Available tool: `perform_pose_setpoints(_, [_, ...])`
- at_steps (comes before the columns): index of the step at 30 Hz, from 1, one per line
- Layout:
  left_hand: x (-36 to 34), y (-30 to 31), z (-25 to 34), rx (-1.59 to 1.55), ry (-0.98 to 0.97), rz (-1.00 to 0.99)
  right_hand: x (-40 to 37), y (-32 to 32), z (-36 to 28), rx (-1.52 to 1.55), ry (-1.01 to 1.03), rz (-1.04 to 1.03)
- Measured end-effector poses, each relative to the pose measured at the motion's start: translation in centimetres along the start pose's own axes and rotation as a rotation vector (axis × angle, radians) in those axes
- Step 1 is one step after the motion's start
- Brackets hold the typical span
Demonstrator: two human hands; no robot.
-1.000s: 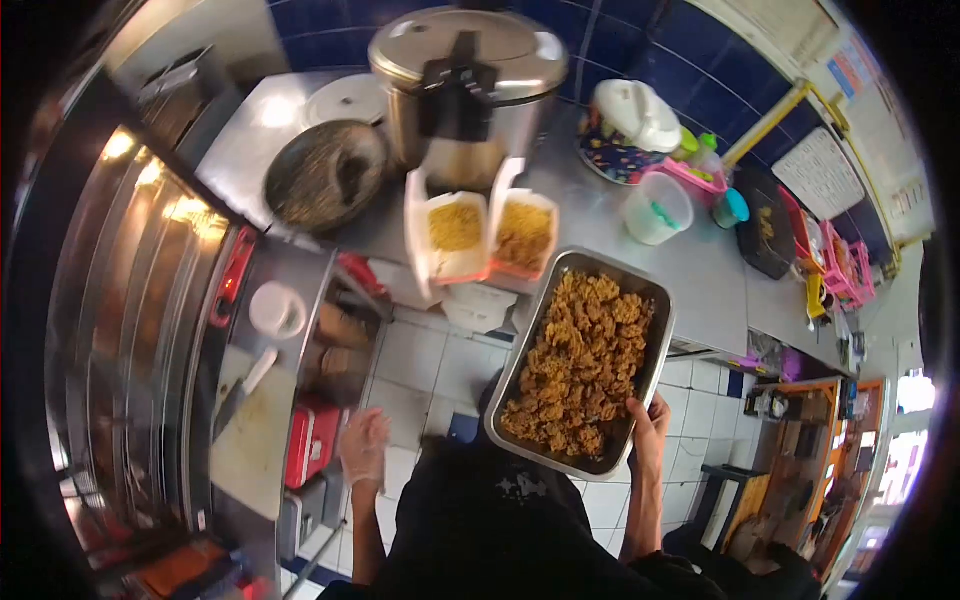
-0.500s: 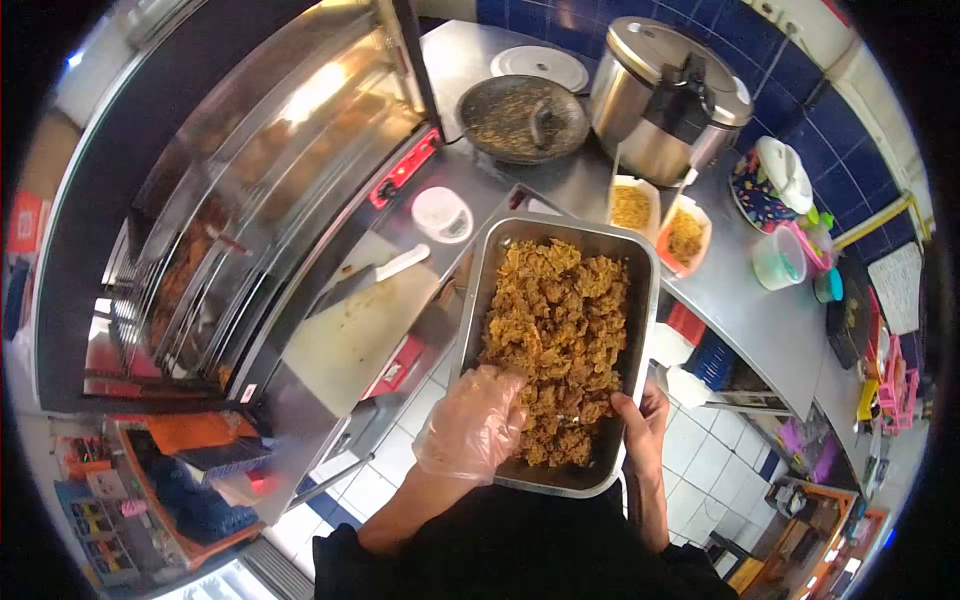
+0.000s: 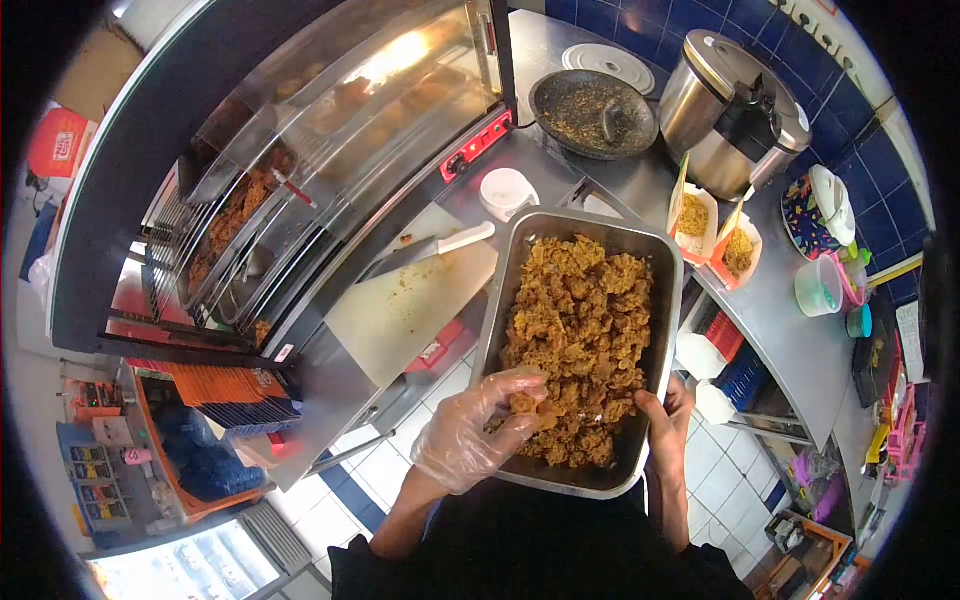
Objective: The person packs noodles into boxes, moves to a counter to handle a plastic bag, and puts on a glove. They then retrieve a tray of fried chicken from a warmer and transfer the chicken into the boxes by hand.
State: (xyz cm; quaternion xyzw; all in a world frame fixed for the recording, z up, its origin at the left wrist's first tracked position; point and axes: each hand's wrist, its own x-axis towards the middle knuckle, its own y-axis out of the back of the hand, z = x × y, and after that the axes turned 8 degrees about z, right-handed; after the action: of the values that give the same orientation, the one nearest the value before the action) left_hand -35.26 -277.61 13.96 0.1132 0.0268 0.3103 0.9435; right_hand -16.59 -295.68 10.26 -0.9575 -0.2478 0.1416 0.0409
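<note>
A deep metal tray [image 3: 666, 330] full of crispy, brown fried chicken pieces [image 3: 585, 330] is in front of my body. My right hand [image 3: 668, 425] grips its right rim near the front corner, thumb on the inner side and fingers outside. My left hand [image 3: 478, 430], in a clear plastic glove, is over the tray's left front corner. Its thumb and fingers close around a small piece of fried chicken [image 3: 530, 402], partly hidden by the glove.
On the left stands a glass warming cabinet [image 3: 380, 130] with food inside. A knife [image 3: 430, 248] lies on a cutting board [image 3: 400, 315]. Behind are a stone mortar [image 3: 592, 115], a rice cooker [image 3: 725, 120] and two food boxes [image 3: 735, 255] on the metal counter [image 3: 770, 310].
My left fingers, earlier against the food with the back of the hand showing, now curl around a piece. The view has turned, so the surroundings sit farther right. My right hand keeps the rim.
</note>
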Motion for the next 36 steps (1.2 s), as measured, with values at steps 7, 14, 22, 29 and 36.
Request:
perform_pose_setpoints(7, [0.6, 0.1, 0.4, -0.162, 0.102, -0.012, -0.1, 0.8, 0.4, -0.006, -0.011, 0.049])
perform_pose_setpoints(14, [2.5, -1.3, 0.2, -0.181, 0.267, -0.088, 0.0, 2.3, 0.1, 0.012, -0.04, 0.111])
perform_pose_setpoints(22, [6.7, -8.3, 1.5, 0.195, 0.118, -0.117, 1.6, 6.6, -1.0, 0.035, -0.022, 0.174])
perform_pose_setpoints(29, [12.3, -14.3, 3.4, 0.207, 0.085, -0.144, 5.6, 11.8, -2.2, 0.107, -0.017, 0.276])
perform_pose_setpoints(36, [20.1, -22.4, 6.0, -0.164, 0.14, -0.15, 7.0, 21.3, -2.6, 0.143, -0.044, 0.486])
